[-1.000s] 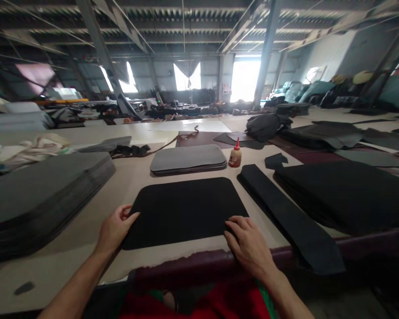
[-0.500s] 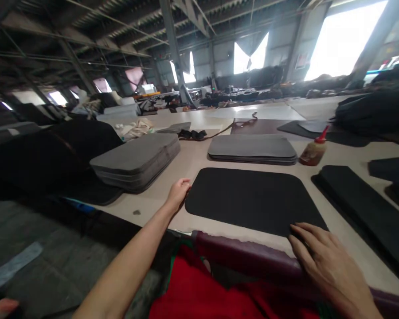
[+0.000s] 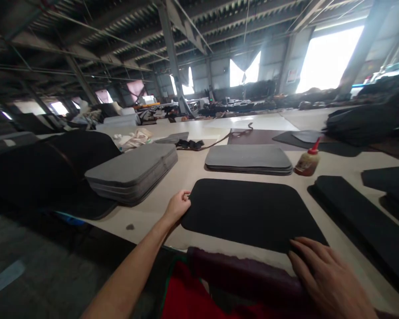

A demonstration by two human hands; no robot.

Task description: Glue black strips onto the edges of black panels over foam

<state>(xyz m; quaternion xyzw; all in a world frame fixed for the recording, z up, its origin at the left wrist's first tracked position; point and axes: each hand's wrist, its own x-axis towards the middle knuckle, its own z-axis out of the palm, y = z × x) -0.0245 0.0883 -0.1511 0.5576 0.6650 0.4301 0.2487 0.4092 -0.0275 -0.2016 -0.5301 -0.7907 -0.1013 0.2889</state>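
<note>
A black rounded-corner sheet (image 3: pixel 249 212) lies flat on the worktable in front of me. At its left edge is my left hand (image 3: pixel 177 206), fingers curled and pinched against the edge. My right hand (image 3: pixel 326 270) rests over the near right corner, its fingers stretched out and touching the sheet, thumb apart. That hand hides the corner. Just beyond the sheet sits a low stack of grey rounded sheets (image 3: pixel 249 157). To its right stands a bottle with a red nozzle (image 3: pixel 307 161), holding brownish liquid.
A taller stack of grey sheets (image 3: pixel 133 170) sits to the left, beside a large black roll (image 3: pixel 53 168). Long black strips (image 3: pixel 359 226) lie at the right. Maroon material (image 3: pixel 242 274) covers the near table edge. Black straps (image 3: pixel 189 144) and pale cloth (image 3: pixel 133 139) lie farther back.
The view has tilted up slightly, so everything on the table appears lower. Both hands keep the same places at the black sheet, which looks unmoved.
</note>
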